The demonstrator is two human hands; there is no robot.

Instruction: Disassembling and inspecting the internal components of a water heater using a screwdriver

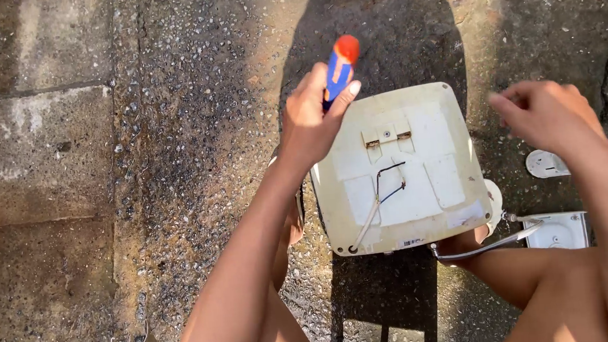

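While the rough concrete ground [66, 214] takes up most of the view, everything worth locating sits around the cream square appliance casing [399, 173], which lies flat in the shadow, its underside up. On that underside, near the middle, thin dark wires [391, 178] come out and a pale cable runs down toward the lower-left corner. Just right of the casing's lower-right corner lies a small white box-shaped part [562, 229], with a curved metal bracket [490, 245] reaching from it back under the casing's bottom edge. Above that part, still right of the casing, rests a small white round piece [545, 163].

Over the casing's upper-left corner, the left hand [311, 123] is closed round a screwdriver with a blue and orange handle [339, 69], thumb pressed along the grip and the orange end pointing up and away; the shaft is hidden behind the hand, so I cannot tell where the tip sits. Off the casing's upper-right corner, the right hand [544, 113] hovers with fingers loosely curled and holds nothing that I can see.

As I judge it, working well here means bracing the casing with the free hand so it cannot slide, seating the tip square before turning, and keeping it clear of the loose wires.
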